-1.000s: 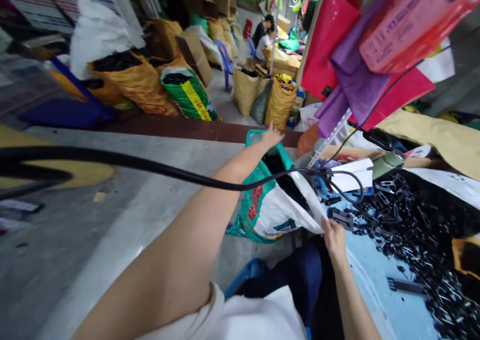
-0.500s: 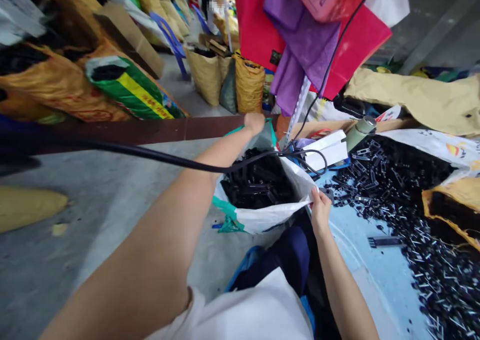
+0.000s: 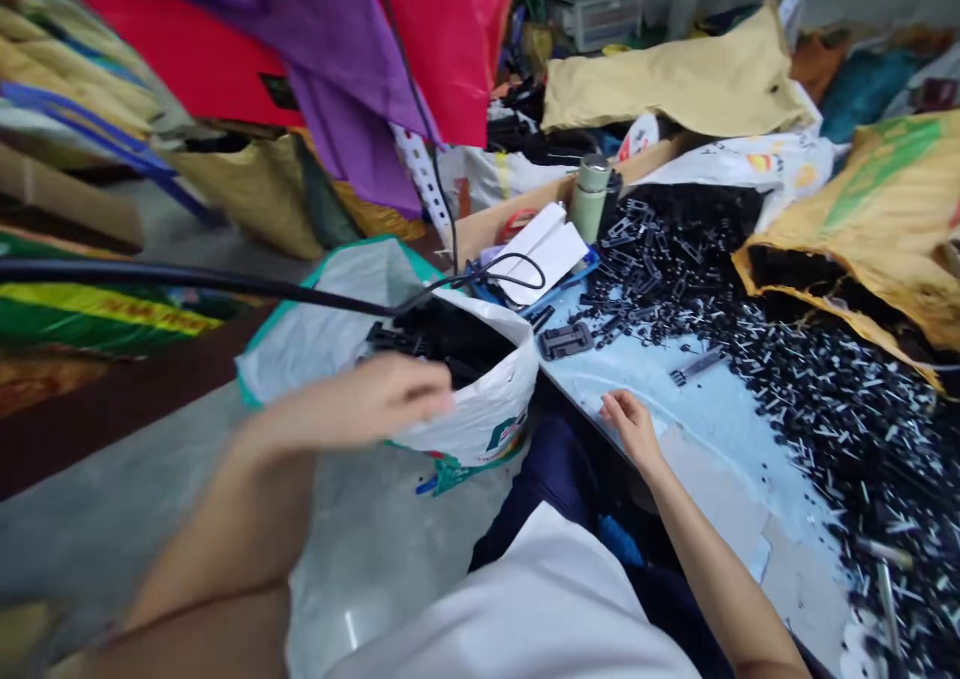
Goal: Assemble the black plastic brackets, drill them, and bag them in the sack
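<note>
A white woven bag with green edging (image 3: 480, 414) stands open by my knees, with black plastic parts (image 3: 397, 341) inside. My left hand (image 3: 382, 399), slightly blurred, hovers over the bag's near side, fingers loosely bent and a gap at the thumb; I see nothing in it. My right hand (image 3: 631, 427) is above the near edge of the light blue work surface (image 3: 592, 384), its fingers half curled and nothing visible in them. Between that hand and the bag, a black rectangular plastic part (image 3: 566, 341) lies at the surface's edge.
Small black pieces with metal pins (image 3: 795, 399) heap across the right. A long dark strip (image 3: 699, 366) and a hammer-like tool (image 3: 889, 589) lie there. Behind stand a green flask (image 3: 590, 197) and a yellow sack (image 3: 877, 229). A black cable (image 3: 225, 284) crosses in front of the bag.
Both hands have let go of the bag's rim. My left hand has come back toward me, and my right is now over the blue surface. The view has turned right.
</note>
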Demonstrator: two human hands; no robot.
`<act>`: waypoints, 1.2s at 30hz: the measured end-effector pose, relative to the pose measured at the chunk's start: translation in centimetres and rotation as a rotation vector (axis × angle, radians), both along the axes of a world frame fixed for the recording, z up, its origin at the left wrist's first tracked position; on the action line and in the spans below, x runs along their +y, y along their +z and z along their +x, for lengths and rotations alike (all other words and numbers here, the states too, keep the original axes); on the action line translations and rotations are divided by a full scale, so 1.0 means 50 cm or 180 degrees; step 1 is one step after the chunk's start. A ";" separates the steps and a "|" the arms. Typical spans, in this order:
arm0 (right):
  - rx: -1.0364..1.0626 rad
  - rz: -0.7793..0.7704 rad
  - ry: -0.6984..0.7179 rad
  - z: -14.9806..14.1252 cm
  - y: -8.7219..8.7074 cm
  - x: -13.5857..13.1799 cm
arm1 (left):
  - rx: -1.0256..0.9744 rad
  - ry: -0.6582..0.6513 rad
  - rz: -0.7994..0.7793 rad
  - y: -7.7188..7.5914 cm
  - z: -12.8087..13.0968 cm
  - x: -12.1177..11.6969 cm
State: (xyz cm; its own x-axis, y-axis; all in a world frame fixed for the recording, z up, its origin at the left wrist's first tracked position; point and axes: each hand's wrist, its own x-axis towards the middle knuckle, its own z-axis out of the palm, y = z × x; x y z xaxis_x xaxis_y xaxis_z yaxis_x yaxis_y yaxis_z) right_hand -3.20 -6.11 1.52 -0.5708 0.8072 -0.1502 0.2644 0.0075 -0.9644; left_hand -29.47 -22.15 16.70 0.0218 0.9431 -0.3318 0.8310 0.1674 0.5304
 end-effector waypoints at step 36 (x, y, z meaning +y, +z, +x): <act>-0.1345 0.1688 -0.3152 0.657 0.195 0.507 | 0.0167 0.0120 0.1695 -0.383 0.381 0.466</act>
State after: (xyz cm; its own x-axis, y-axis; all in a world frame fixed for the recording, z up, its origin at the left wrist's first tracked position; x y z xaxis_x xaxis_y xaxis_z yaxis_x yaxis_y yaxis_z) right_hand 29.63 19.21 11.29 0.3471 0.8859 0.3076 0.6745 -0.0079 -0.7383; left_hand -10.41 1.14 -2.43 -0.0191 0.9810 0.1932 0.8573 -0.0833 0.5080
